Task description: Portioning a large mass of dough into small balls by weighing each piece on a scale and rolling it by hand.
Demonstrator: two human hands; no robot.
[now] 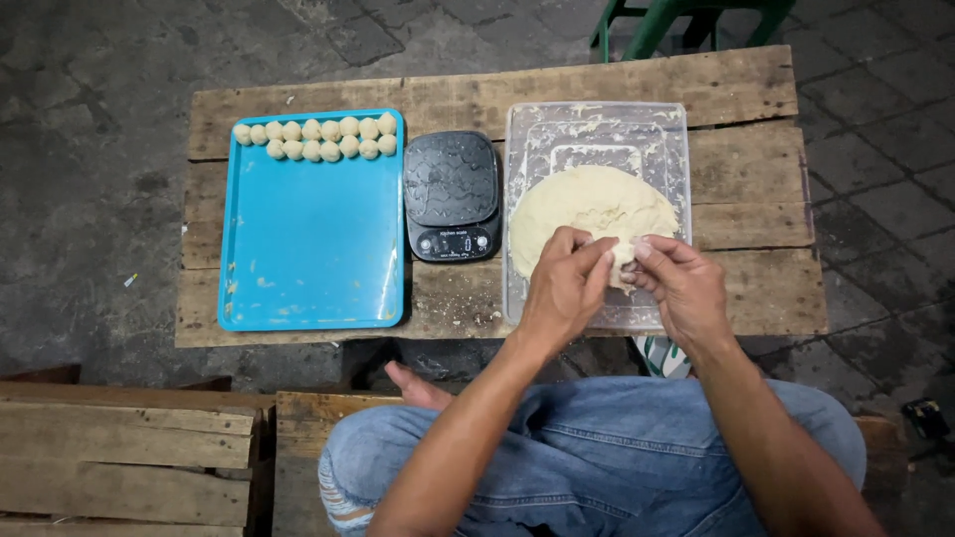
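Note:
A large pale mass of dough point(587, 209) lies in a clear plastic container point(597, 124) on a low wooden table point(756, 169). My left hand point(565, 288) and my right hand point(681, 286) meet at the dough's near edge, both pinching a small piece of dough point(619, 261) between the fingers. To the left, a black kitchen scale point(451, 196) stands bare. Further left, a blue tray point(308, 249) carries several small dough balls point(316, 138) in two rows along its far edge.
My knees in blue jeans point(597, 457) sit just below the table's near edge. Wooden crates point(119, 457) stand at the lower left. Green chair legs point(657, 20) rise beyond the table on dark paving stones.

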